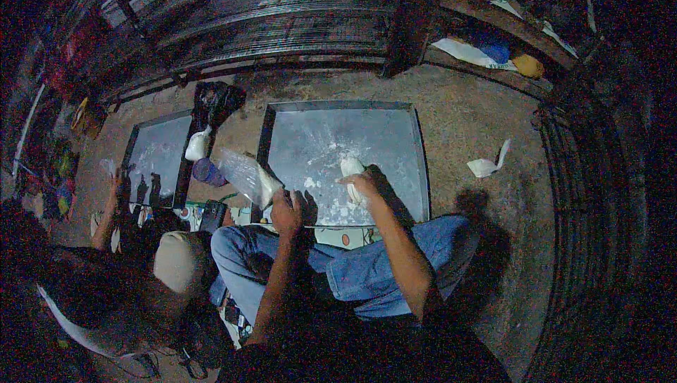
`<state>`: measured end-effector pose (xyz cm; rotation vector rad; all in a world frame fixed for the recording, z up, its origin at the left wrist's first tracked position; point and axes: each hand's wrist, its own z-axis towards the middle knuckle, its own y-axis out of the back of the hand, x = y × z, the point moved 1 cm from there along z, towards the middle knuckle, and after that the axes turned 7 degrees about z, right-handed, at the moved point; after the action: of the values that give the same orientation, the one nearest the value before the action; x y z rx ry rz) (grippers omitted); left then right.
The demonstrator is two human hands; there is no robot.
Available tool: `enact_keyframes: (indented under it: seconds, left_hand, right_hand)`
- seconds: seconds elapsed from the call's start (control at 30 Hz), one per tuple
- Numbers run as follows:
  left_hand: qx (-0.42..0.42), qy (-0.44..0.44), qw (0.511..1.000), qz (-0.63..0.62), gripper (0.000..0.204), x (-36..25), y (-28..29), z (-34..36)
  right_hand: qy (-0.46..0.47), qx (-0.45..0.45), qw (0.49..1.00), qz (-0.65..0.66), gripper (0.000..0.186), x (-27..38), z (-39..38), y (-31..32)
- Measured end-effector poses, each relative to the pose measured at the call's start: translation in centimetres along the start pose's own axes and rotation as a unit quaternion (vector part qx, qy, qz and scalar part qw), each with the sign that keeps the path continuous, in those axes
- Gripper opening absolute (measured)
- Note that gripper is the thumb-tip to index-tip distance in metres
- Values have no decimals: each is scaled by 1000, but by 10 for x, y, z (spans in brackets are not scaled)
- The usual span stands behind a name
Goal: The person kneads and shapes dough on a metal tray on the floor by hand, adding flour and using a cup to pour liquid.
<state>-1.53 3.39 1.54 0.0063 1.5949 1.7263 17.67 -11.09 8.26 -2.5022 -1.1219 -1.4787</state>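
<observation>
A shallow metal tray with white powder smears sits before my crossed legs. My left hand is closed on a clear plastic bag with some white material inside, at the tray's left front. My right hand is closed on an elongated white bundle over the tray's right half. A small white bag and a purple container lie left of the tray.
A co-worker's hand is at the second tray on the left. A black bag lies between trays. A small white bag rests on the floor at right. Shelves stand behind; dark metal bars line the right.
</observation>
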Motion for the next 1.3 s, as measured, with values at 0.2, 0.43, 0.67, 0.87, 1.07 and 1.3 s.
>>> enact_keyframes:
  seconds: [0.2,0.43,0.67,0.87,1.07,1.3]
  left_hand:
    - [34,29,999,5,47,0,-3,-1]
    - [-11,-18,999,34,44,-4,5,-2]
    - [-7,-11,1000,10,44,-13,14,1]
    - [23,5,1000,15,44,-7,16,-2]
    - [17,16,1000,17,40,-4,16,-4]
    - [12,12,1000,-14,41,4,10,-6]
  right_hand:
    - [55,-57,997,7,40,-31,21,-9]
    - [115,29,953,278,38,-40,39,-9]
    - [84,236,834,491,37,-50,46,-14]
    - [62,301,833,460,47,-31,22,-9]
    - [68,51,991,103,62,5,-19,-3]
    - [185,-32,982,-11,37,4,-19,1]
